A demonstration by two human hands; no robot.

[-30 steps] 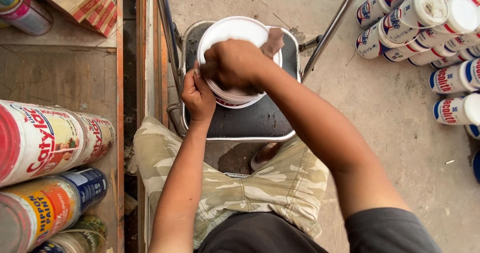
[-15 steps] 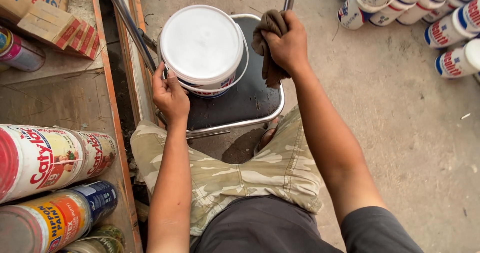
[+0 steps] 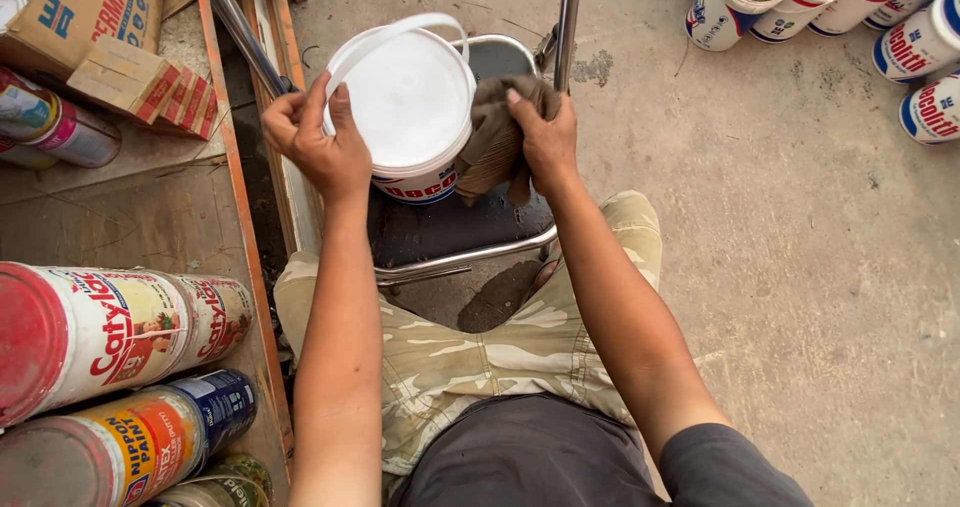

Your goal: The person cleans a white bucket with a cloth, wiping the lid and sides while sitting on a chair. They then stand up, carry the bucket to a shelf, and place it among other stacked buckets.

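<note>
A white lidded bucket (image 3: 408, 107) rests on a metal chair (image 3: 450, 229). The left hand (image 3: 312, 142) grips its rim at nine o'clock; the right hand (image 3: 545, 137) presses a brown cloth (image 3: 492, 135), apparently touching, at three o'clock.

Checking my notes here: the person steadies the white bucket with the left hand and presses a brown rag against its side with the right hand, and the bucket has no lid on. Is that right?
Not quite. The head view shows the white bucket with its lid on. The rest stands: left hand steadies it, right hand presses the brown rag against its side.
</note>
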